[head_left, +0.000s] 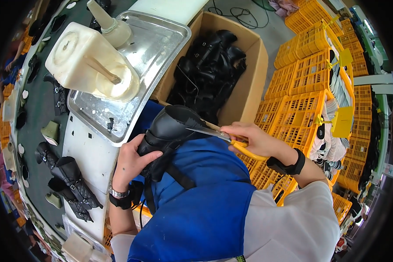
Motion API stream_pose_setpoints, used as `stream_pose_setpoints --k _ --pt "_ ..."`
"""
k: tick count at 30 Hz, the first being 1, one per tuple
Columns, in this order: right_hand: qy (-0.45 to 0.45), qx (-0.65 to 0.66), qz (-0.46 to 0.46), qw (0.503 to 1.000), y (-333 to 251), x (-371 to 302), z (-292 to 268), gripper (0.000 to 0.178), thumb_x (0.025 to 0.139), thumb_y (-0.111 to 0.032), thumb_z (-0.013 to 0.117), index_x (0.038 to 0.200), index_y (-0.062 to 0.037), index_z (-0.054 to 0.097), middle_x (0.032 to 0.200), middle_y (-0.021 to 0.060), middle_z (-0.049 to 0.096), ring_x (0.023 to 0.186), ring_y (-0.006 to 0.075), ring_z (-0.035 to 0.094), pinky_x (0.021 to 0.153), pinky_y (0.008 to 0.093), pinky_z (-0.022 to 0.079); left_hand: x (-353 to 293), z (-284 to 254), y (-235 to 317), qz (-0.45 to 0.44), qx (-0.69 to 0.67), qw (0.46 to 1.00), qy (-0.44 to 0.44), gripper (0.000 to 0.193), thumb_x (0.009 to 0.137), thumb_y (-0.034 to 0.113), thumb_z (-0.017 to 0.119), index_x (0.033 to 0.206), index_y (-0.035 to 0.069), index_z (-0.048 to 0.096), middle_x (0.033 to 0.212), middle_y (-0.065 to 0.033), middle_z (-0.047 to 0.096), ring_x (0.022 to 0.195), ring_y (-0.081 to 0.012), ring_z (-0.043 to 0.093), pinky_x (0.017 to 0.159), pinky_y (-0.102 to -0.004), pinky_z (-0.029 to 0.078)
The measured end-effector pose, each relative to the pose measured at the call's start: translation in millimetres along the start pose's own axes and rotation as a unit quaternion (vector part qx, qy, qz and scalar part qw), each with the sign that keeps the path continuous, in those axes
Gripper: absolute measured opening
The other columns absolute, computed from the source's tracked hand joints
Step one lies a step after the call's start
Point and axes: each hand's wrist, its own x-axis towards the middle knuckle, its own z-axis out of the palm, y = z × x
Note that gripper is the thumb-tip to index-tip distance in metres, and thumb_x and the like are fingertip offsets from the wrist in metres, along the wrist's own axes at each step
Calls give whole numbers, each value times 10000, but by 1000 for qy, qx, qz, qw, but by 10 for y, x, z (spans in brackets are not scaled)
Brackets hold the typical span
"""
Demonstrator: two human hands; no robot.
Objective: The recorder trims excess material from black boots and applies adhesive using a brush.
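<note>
A black boot upper (165, 131) with straps is tilted over my lap, its wide opening turned up and away. My left hand (131, 158) is closed around its lower side, thumb lying across the black material. In my right hand (254, 139) is a pair of scissors (248, 151) with yellow handles. Their metal blades point left and lie at the rim of the opening; whether they touch it or are parted, I cannot make out. Just beyond the upper, a cardboard box (254, 61) holds a pile of similar black uppers (207, 65).
A metal tray (165, 48) on the white table (81, 146) at left carries a whitish glue container (76, 56) and a cone-topped bottle (113, 30). More black uppers (72, 185) lie beside a green conveyor belt (37, 118). Yellow crates (288, 115) are stacked at right.
</note>
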Motion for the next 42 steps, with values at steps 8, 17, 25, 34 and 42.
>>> stream_pose_setpoints --k 8,17,25,34,42 --pt "-9 66 64 996 -75 -12 33 484 784 -161 700 1211 -49 501 857 51 537 721 100 462 650 229 392 3 7 -44 -9 -15 1000 -5 381 670 179 777 950 -6 598 673 -73 593 590 -125 517 599 -256 450" --pt "-21 141 93 985 -122 -4 68 461 795 -224 698 1145 16 519 955 71 579 856 113 518 769 241 431 -3 25 -32 -23 -23 999 -8 386 674 159 773 969 -15 595 687 -71 601 605 -113 519 606 -250 452" --pt "-12 169 120 978 -145 -25 74 445 773 -217 723 1105 20 545 952 63 591 837 108 517 770 229 426 0 17 -30 -26 -20 999 -7 384 673 160 772 968 -12 597 704 -74 611 614 -112 527 615 -251 454" --pt "3 160 115 980 -86 -28 128 498 760 -204 735 1158 11 525 983 64 587 875 101 510 788 224 419 11 5 10 -19 -8 1000 -6 384 678 181 771 963 -8 597 689 -79 608 598 -133 537 602 -259 452" --pt "10 137 106 985 -128 -57 140 486 768 -184 727 1165 5 519 969 45 582 869 89 499 785 222 417 -20 44 41 -5 36 999 -6 403 666 219 780 943 -7 595 645 -107 586 564 -172 540 572 -278 447"
